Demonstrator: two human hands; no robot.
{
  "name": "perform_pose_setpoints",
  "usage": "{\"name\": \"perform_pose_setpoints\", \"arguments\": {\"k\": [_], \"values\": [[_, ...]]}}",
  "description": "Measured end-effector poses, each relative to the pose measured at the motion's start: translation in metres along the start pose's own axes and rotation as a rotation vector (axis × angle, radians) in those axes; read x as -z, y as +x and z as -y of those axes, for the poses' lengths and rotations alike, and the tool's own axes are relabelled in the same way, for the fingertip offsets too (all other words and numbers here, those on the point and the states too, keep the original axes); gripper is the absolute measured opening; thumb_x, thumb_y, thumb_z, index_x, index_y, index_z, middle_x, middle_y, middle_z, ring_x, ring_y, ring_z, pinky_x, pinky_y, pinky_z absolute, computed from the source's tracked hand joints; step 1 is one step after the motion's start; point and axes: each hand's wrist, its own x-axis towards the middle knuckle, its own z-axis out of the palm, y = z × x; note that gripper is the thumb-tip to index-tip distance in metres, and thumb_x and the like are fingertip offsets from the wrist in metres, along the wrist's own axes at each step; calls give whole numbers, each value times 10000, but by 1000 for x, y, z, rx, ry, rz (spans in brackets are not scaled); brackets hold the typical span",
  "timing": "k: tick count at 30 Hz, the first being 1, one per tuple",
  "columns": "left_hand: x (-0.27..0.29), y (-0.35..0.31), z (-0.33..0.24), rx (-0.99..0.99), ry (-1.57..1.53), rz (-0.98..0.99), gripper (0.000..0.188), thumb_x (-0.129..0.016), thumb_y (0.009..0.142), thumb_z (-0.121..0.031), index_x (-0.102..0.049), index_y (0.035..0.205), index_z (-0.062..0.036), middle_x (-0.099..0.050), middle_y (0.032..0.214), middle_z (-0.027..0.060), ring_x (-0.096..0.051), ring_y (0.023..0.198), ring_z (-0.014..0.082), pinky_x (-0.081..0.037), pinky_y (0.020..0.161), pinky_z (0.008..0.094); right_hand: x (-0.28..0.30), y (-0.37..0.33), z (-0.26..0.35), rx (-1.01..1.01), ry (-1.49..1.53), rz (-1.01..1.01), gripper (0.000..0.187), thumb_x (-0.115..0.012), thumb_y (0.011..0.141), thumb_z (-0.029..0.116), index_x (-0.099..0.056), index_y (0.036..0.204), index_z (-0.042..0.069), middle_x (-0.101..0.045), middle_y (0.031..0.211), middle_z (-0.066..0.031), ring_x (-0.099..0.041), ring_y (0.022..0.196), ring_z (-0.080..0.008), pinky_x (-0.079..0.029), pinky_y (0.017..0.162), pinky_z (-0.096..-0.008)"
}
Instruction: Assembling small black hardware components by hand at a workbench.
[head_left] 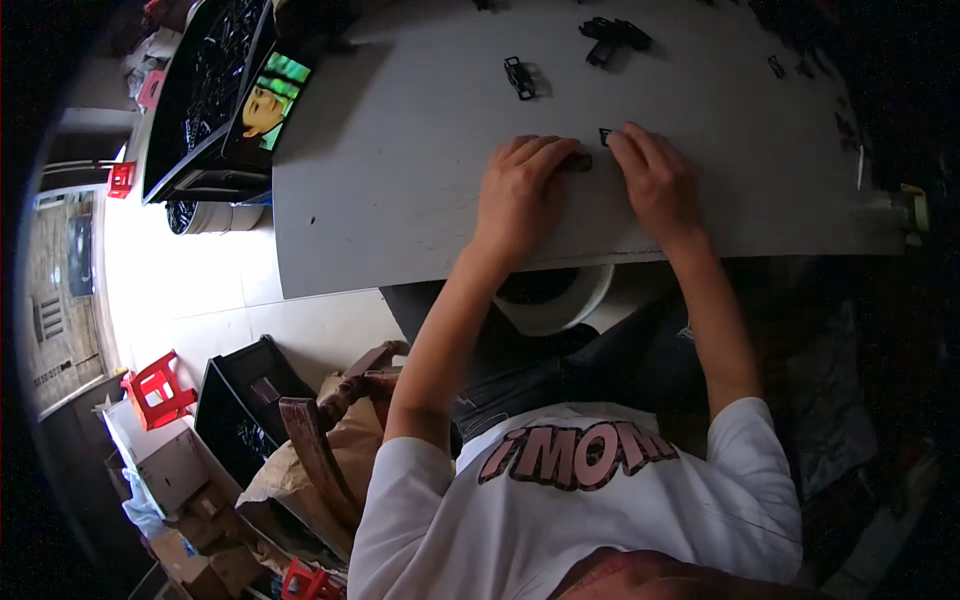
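Both my hands work over the grey tabletop (400, 180), close to its near edge. My left hand (520, 195) is closed, thumb and fingers pinching a small dark oblong piece (577, 161). A short gap away, my right hand (660, 185) has its fingers bent together at a small black frame-like part (605, 137), whose end sticks out by the fingertips. The rest of that part is hidden under the hand. Beyond my hands lies a loose black plastic part (520, 78) with openings in it. Farther back is a small heap of similar black parts (612, 40).
A lit phone-like screen (275, 100) leans at the table's left, against a black bin (205, 90) of black parts. Under the near edge stands a white bucket (565, 310). To the lower left are a red stool (160, 390), a black crate (250, 375) and a wooden chair (320, 440).
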Motion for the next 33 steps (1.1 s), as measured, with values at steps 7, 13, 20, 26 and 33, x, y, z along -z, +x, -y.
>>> {"name": "perform_pose_setpoints", "arguments": {"k": [7, 13, 20, 26, 33], "values": [[7, 37, 58, 74, 55, -286, 456, -656, 717, -79, -543, 1158, -68, -589, 1103, 123, -548, 999, 332, -412, 899, 389, -9, 40, -8, -241, 297, -42, 212, -647, 817, 131, -583, 1005, 56, -609, 1003, -71, -630, 759, -193, -501, 644, -307], [4, 63, 74, 92, 145, -17, 593, -721, 736, -155, -476, 1274, -117, -590, 1140, 125, -540, 1053, 303, -443, 910, 408, -44, 71, -24, -232, 454, 71, 222, -584, 837, 67, -577, 1058, 51, -601, 1058, -67, -628, 838, -216, -495, 715, -333], [-2, 57, 80, 19, -125, -110, 581, -683, 646, -55, -499, 1196, -93, -634, 999, 109, -566, 920, 327, -444, 841, 401, -55, 92, -22, 35, 483, 236, 380, -529, 754, -49, -562, 1118, 51, -545, 1182, -84, -545, 1071, -282, -457, 892, -377], [4, 55, 72, -6, -139, -87, 557, -666, 661, -13, -511, 1190, -90, -628, 1003, 120, -571, 943, 319, -461, 830, 396, -51, 79, -30, 18, 540, 252, 387, -589, 724, -25, -568, 1102, 58, -553, 1153, -85, -555, 1040, -288, -472, 875, -360], [0, 54, 69, 73, -221, -73, 506, -678, 675, 2, -541, 1155, -82, -619, 997, 136, -598, 909, 319, -489, 792, 384, -59, 84, -23, 71, 663, 159, 270, -640, 700, 4, -570, 960, 12, -577, 966, -100, -576, 927, -289, -477, 791, -363]]}}
